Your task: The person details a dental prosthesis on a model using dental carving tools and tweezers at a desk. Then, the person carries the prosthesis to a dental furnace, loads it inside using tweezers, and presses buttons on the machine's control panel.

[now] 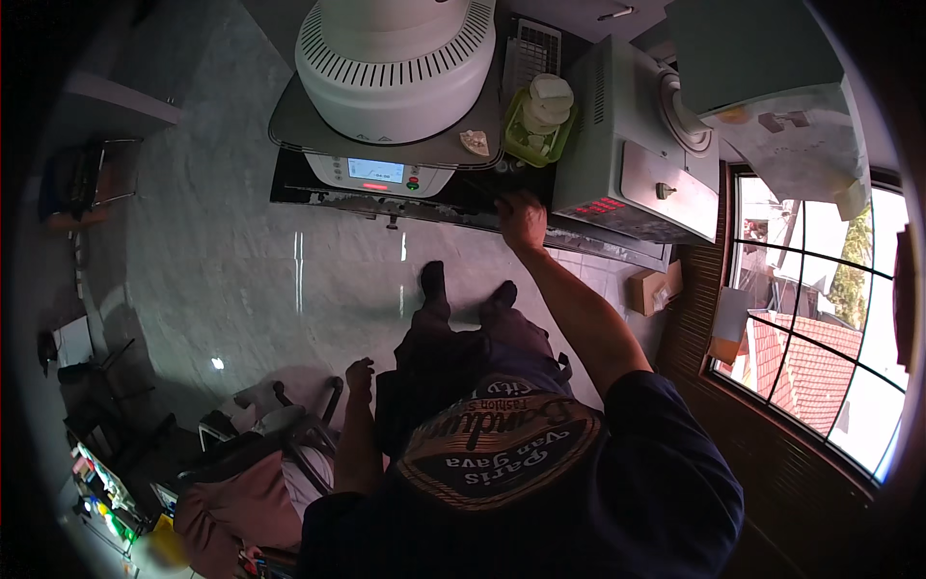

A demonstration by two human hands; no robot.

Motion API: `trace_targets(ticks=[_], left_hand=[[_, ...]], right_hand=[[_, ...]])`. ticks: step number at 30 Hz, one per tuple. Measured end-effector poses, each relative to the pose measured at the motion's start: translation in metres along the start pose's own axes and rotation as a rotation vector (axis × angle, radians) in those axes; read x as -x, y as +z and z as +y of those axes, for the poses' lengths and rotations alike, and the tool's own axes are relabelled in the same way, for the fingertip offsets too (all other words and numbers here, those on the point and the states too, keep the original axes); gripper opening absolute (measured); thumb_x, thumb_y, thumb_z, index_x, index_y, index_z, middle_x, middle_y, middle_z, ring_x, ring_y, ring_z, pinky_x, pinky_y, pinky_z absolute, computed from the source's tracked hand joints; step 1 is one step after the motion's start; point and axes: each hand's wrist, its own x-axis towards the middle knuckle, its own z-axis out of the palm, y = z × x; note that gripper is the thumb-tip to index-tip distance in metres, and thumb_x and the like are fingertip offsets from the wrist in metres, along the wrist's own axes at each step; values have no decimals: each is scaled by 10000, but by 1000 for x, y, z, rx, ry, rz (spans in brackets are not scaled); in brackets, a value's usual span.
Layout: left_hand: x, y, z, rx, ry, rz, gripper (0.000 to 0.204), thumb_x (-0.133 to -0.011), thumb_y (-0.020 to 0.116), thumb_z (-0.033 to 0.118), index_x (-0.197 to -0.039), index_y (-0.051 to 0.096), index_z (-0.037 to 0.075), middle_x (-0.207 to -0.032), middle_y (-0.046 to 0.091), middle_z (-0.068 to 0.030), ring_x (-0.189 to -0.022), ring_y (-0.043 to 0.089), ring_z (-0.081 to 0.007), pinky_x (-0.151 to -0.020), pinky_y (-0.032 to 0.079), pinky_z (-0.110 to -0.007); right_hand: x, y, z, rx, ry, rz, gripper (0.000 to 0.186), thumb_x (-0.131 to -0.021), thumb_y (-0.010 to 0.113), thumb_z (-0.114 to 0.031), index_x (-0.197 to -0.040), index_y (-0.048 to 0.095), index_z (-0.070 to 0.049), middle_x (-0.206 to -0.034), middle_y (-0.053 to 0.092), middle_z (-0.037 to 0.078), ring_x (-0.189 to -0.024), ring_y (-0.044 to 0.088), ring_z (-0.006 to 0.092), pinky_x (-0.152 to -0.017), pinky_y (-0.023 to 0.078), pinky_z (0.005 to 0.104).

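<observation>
My right hand (524,222) reaches to the front of a dark counter (473,189), between a white round furnace (395,82) and a grey box-shaped oven (627,145). Its fingers are bent together over the dark surface; what they hold, if anything, is too dark to make out. Just beyond them, a green basket (516,145) bears stacked off-white plaster pieces (550,101). A smaller plaster piece (474,142) lies on the furnace's grey shelf. Down at my side hangs my left hand (360,374), loosely bent with its fingers partly apart, and no object shows in it.
The furnace's front panel has a lit screen (376,171). Red digits (600,206) glow on the oven. Behind my left arm stands a chair (289,425) with a brownish-pink garment (236,502) over it. A cardboard box (656,288) sits below a gridded window (810,289).
</observation>
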Motion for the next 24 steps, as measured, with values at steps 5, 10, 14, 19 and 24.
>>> trace_targets(ticks=[5, 10, 14, 19, 24], left_hand=[[-22, -11, 44, 486, -462, 111, 308, -932, 643, 238, -1069, 765, -10, -970, 763, -140, -795, 687, -239, -781, 507, -367], [-39, -29, 56, 387, -495, 111, 345, -923, 647, 275, -1087, 761, -6, -925, 758, -144, -847, 684, -248, -844, 491, -391], [-45, -31, 62, 390, -470, 123, 336, -919, 643, 279, -1079, 759, 8, -882, 753, -139, -825, 673, -238, -820, 483, -386], [-40, -27, 62, 402, -462, 101, 318, -913, 652, 278, -1072, 758, 24, -853, 746, -115, -742, 637, -208, -721, 465, -371], [-27, -22, 55, 477, -541, 90, 291, -917, 666, 265, -1076, 757, 39, -826, 729, -102, -611, 542, -166, -601, 431, -347]], right_hand=[[-12, -19, -34, -236, 88, 186, 123, -850, 799, -106, -969, 767, -99, -911, 711, 110, -830, 719, 308, -724, 569, 423], [-40, -59, -87, -449, 144, 284, 135, -839, 829, -92, -957, 766, -72, -877, 692, 109, -787, 720, 242, -701, 569, 368], [-57, -65, -97, -415, 80, 300, 169, -826, 844, -113, -968, 773, -55, -900, 681, 104, -763, 702, 235, -688, 562, 363], [-66, -62, -101, -348, 133, 222, 322, -779, 890, -192, -1053, 793, -52, -950, 654, 105, -770, 653, 232, -704, 540, 353], [-68, -60, -106, -354, 144, 219, 344, -771, 895, -196, -1070, 797, -56, -934, 636, 93, -770, 625, 222, -700, 519, 361]])
